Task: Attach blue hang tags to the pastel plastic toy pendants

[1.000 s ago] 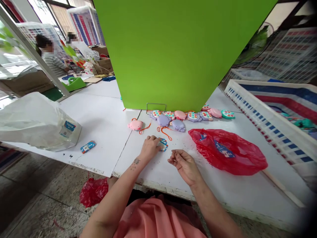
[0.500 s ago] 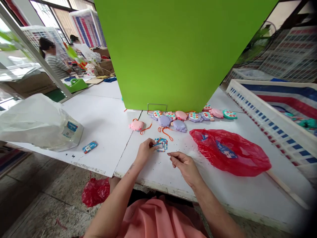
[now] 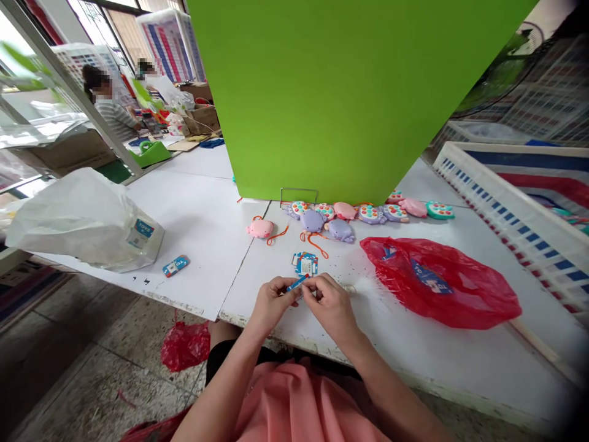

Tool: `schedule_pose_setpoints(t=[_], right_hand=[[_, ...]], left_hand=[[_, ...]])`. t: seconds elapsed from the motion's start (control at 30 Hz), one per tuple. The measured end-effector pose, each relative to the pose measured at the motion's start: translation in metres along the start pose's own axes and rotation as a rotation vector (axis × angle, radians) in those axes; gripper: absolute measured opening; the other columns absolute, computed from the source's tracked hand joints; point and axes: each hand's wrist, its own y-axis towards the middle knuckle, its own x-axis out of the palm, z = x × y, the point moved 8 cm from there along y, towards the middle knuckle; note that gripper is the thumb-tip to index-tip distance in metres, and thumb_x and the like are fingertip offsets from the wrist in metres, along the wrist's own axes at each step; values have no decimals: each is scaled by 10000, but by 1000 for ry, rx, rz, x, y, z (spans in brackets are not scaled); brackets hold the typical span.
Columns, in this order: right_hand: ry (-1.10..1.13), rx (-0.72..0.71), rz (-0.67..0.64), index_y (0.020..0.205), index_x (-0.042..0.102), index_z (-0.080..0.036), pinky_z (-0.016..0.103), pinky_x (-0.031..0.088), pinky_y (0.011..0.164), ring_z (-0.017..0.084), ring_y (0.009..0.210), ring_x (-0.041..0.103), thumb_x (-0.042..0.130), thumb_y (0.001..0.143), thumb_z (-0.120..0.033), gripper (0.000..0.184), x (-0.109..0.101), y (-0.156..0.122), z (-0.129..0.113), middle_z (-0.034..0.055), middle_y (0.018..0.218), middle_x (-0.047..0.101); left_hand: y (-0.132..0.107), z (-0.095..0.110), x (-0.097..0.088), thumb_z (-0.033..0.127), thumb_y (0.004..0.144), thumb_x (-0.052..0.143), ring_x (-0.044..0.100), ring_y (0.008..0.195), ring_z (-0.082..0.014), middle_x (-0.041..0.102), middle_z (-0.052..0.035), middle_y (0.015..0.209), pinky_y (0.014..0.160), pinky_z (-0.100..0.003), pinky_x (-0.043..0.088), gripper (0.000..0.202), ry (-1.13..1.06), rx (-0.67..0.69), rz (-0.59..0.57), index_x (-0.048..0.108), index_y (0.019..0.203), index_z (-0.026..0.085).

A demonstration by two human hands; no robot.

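Right hand [image 3: 329, 306] is moving in against left hand [image 3: 274, 302], the two pinching a small blue card [image 3: 297, 283] just below a card pile [image 3: 306, 264].

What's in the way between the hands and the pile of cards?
Nothing visible is. The pile of cards lies just beyond the left hand and right hand, and the left hand holds a blue card.

Loose salmon-pink cloth garment [image 3: 304, 408] w/ black garment [image 3: 230, 356] underneath; left hand [image 3: 273, 304] & right hand [image 3: 329, 307] bare, forearms too.
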Motion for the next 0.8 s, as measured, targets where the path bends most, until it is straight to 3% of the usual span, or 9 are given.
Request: schedule_pose_setpoints(t=[0.17, 0.3, 0.4, 0.47, 0.63, 0.8], right_hand=[[-260, -15, -39, 756, 573, -205, 285, 403, 651, 179, 723, 550, 478, 846, -147, 143, 3, -4, -7, 56, 756, 584], [-269, -4, -40, 776, 595, -196, 293, 391, 667, 192, 755, 542, 466, 873, -174, 163, 1, -4, -6, 77, 779, 585], [-9, 52, -97, 789, 613, -202, 291, 410, 680, 179, 751, 556, 500, 864, -201, 135, 2, -3, 5, 57, 786, 604], [235, 127, -172, 786, 626, -209, 282, 426, 650, 164, 712, 559, 550, 834, -224, 91, 7, -4, 15, 30, 757, 617], [669, 383, -356, 757, 624, -184, 234, 403, 489, 108, 534, 486, 636, 754, -322, 139, 29, -15, 29, -23, 621, 575], [811, 480, -414, 700, 577, -175, 200, 356, 438, 80, 475, 452, 681, 708, -345, 199, 39, -21, 29, -48, 550, 523]], left_hand=[[-11, 25, 8, 207, 816, 549, 545, 671, -117, 577, -17, 753, 635, -226, 444, 206, 495, 229, 98, 696, 960, 209], [-18, 34, 17, 118, 811, 502, 559, 746, -132, 570, -44, 868, 715, -242, 457, 365, 617, 290, 25, 607, 1147, 209], [-22, 35, 17, 150, 840, 475, 573, 804, -137, 586, -46, 914, 759, -243, 458, 397, 567, 243, -177, 543, 1225, 214], [-24, 35, 12, 176, 875, 428, 580, 818, -133, 611, -35, 895, 764, -235, 452, 337, 528, 204, -272, 574, 1176, 216], [-24, 38, -2, 219, 849, 504, 572, 772, -138, 638, -21, 826, 705, -222, 422, 134, 613, 203, -165, 627, 875, 174], [-32, 43, 8, 248, 900, 410, 555, 748, -141, 611, -24, 817, 673, -222, 400, 201, 790, 243, -249, 597, 858, 188]])
